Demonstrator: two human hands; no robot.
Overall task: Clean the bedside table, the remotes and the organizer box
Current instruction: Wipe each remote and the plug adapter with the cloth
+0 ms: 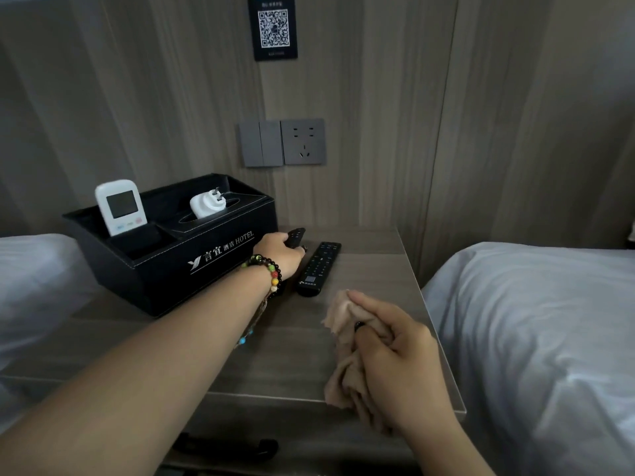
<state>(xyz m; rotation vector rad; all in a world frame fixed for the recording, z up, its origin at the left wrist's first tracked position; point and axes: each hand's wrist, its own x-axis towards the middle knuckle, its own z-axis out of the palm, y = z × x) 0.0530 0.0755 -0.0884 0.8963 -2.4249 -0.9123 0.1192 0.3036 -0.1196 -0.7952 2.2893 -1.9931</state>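
2 black remotes lay on the bench (371,304) just right of the organizer box (178,266), which serves as the landmark for everything else. The left hand (280,257) reached farthest, closed over the remote nearest the box (296,235), only the far tip of which showed past the fingers; whether it was lifted or resting on the bench could not be told. The second remote (319,267) lay flat just right of that hand, its long axis running from the near edge toward the wall, tilted slightly rightward, keypad up. The left hand was clearly the nearer one to both remotes.

The right hand (395,355) sat well in front of the box and to its right, near the bench's front edge, curled tightly around a bunched beige cloth (343,338) that spilled below the fingers. My judgement: wiping would call for bringing remote and cloth together between box and front edge.

1 white remote with a screen (120,207) stood upright in the box's left compartment; a white plug adapter (208,204) rested on its right lid. Box lettering read "言宜 酒店 HOTEL" beside a Y-shaped logo. On the wall above the box, a dark QR-code card (273,27) hung over a switch-and-socket plate (283,142); its small text was illegible.
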